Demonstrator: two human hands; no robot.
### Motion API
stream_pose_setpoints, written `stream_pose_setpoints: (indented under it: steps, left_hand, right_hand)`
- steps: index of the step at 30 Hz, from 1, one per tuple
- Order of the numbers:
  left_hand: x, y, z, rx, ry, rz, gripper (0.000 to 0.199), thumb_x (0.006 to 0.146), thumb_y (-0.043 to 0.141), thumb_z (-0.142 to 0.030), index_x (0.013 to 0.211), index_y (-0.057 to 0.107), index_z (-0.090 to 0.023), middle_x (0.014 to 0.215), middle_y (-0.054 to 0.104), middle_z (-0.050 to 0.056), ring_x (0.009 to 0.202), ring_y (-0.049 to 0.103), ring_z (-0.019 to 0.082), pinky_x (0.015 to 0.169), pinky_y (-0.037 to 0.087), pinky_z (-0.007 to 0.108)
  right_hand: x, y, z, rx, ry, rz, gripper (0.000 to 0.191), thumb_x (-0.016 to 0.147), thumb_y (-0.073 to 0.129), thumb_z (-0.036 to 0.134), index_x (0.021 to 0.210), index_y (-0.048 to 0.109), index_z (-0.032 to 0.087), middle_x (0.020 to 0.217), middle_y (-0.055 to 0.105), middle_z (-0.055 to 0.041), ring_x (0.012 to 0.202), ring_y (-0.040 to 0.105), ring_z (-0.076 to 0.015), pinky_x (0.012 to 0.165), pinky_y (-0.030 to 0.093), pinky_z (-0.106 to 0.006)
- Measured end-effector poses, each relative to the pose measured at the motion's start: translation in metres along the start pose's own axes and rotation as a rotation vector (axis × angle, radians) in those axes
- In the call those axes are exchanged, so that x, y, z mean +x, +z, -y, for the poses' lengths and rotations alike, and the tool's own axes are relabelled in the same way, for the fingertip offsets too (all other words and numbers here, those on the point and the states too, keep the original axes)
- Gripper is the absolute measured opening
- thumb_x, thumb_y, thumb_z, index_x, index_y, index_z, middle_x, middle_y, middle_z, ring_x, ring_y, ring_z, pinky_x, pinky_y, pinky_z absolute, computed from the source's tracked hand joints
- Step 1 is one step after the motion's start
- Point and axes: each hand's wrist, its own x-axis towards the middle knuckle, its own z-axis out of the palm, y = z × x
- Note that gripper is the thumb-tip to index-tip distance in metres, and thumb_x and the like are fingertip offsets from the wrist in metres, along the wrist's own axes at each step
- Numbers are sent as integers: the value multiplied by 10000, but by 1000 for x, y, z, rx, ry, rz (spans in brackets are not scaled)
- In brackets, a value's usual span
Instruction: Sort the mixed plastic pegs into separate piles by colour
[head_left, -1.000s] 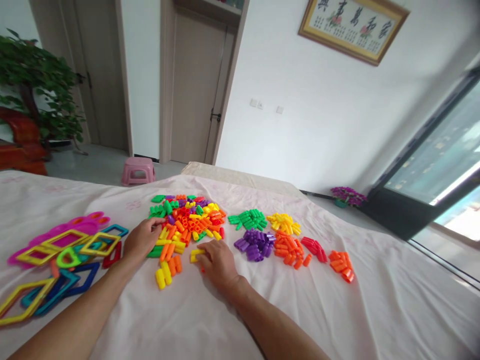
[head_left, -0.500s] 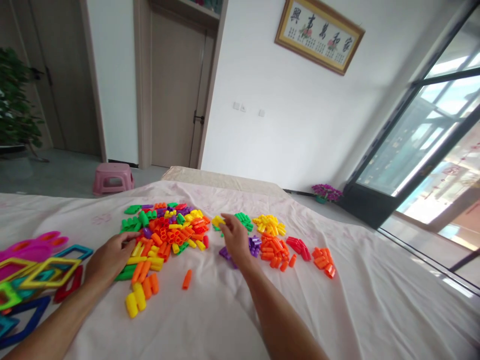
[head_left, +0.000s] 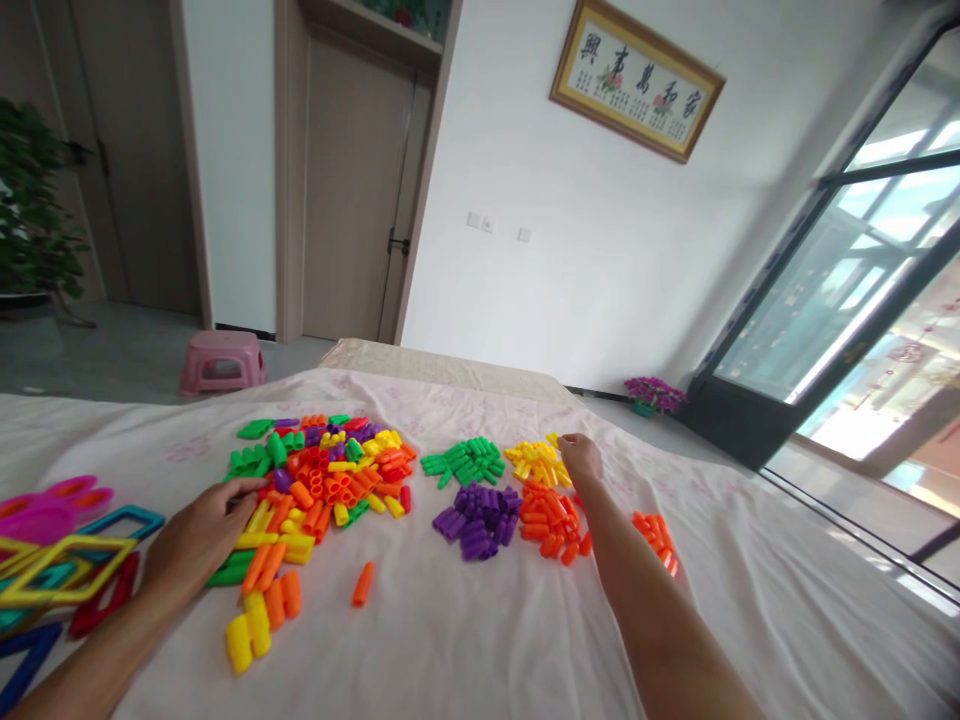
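Yellow, glossy, tube-like pieces [head_left: 535, 463] lie heaped at your right hand [head_left: 583, 460], which touches or nearly touches their right edge; I cannot tell whether it pinches one; your left hand [head_left: 189, 528] curls at the left side of the mixed pile [head_left: 341, 488] of short, rounded tubes, its grip unclear too; a green heap [head_left: 466, 462], purple heap [head_left: 480, 518] and orange heap [head_left: 549, 518] sit nearby on wrinkled cloth [head_left: 450, 640].

premises: a home, by appearance a living area. noted: framed calligraphy [head_left: 637, 78] at one o'clock; door [head_left: 349, 190] with lever handle [head_left: 399, 243] at eleven; leafy plant [head_left: 34, 210] and pink plastic stool [head_left: 223, 344] near nine; purple flowers [head_left: 654, 391] at three; pale floral cloth [head_left: 480, 640] at six.
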Motion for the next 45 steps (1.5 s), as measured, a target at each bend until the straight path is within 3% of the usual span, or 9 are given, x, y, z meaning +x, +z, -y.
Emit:
stream_pose_setpoints:
  steps: [11, 17, 20, 23, 27, 31, 36, 40, 45]
  left_hand:
    - [-11, -12, -12, -35, 1, 61, 439, 918, 403, -521, 1165, 685, -294, 1024, 749, 36, 882, 673, 239, 719, 444, 283]
    - [-17, -18, -19, -40, 34, 21, 428, 909, 422, -480, 1172, 690, -274, 1073, 747, 42, 902, 676, 237, 681, 436, 278]
    - [-21, -18, -21, -33, 41, -5, 415, 915, 420, -458, 1153, 704, -272, 1096, 752, 36, 927, 683, 232, 679, 434, 273]
    - [-23, -19, -23, -34, 64, -35, 393, 916, 434, -420, 1151, 711, -270, 1143, 751, 22, 961, 686, 215, 679, 434, 263]
    - [-25, -21, -26, -37, 83, -49, 384, 916, 445, -389, 1167, 707, -264, 1178, 744, 18, 986, 687, 206, 704, 447, 262]
    - [-27, -23, -27, -41, 77, -35, 392, 921, 433, -400, 1171, 704, -266, 1191, 738, 25, 1020, 681, 221, 744, 454, 280]
    - [-26, -21, -25, -48, 92, -33, 384, 919, 426, -388, 1164, 699, -275, 1196, 733, 23, 1030, 678, 225, 744, 449, 285]
    - [-25, -18, -23, -68, 122, -39, 371, 913, 440, -392, 1160, 694, -280, 1203, 729, 14, 1022, 676, 212, 739, 446, 276]
    - [-25, -17, -24, -145, 165, -14, 369, 906, 461, -455, 1122, 697, -272, 1133, 745, 5, 981, 680, 192, 743, 456, 260]
  right_hand:
    - [-2, 0, -4, -132, -1, 41, 308, 837, 559, 277, 1036, 784, 205, 1108, 727, -182, 1072, 668, -354, 855, 485, -422]
    - [-34, -5, 21, -29, -137, 9, 364, 892, 504, 358, 1154, 737, 260, 1165, 731, -86, 1095, 662, -270, 884, 488, -348]
    - [-78, 1, 50, 200, -352, 82, 374, 887, 504, 389, 1128, 733, 219, 1088, 754, -66, 998, 682, -223, 846, 505, -301]
    - [-145, 9, 81, 437, -597, 286, 348, 867, 544, 405, 1040, 746, 181, 943, 764, -70, 847, 688, -213, 777, 522, -313]
    - [-243, 20, 108, 449, -824, 574, 252, 875, 561, 289, 1019, 748, 202, 981, 757, -53, 880, 683, -198, 824, 519, -324]
    - [-300, 37, 117, 306, -967, 589, 328, 886, 584, 211, 1193, 700, 213, 1192, 713, -80, 1115, 626, -240, 987, 476, -388]
    - [-303, 57, 116, 91, -1021, 426, 436, 912, 525, 141, 1329, 627, 218, 1394, 601, -83, 1265, 522, -250, 1077, 410, -406]
    - [-293, 63, 112, 40, -1051, 393, 470, 929, 525, 175, 1392, 574, 238, 1424, 581, -67, 1317, 468, -249, 1095, 380, -411]
    - [-292, 61, 110, 115, -1064, 410, 303, 907, 498, 88, 985, 749, 238, 1057, 737, -38, 1061, 587, -208, 953, 435, -336]
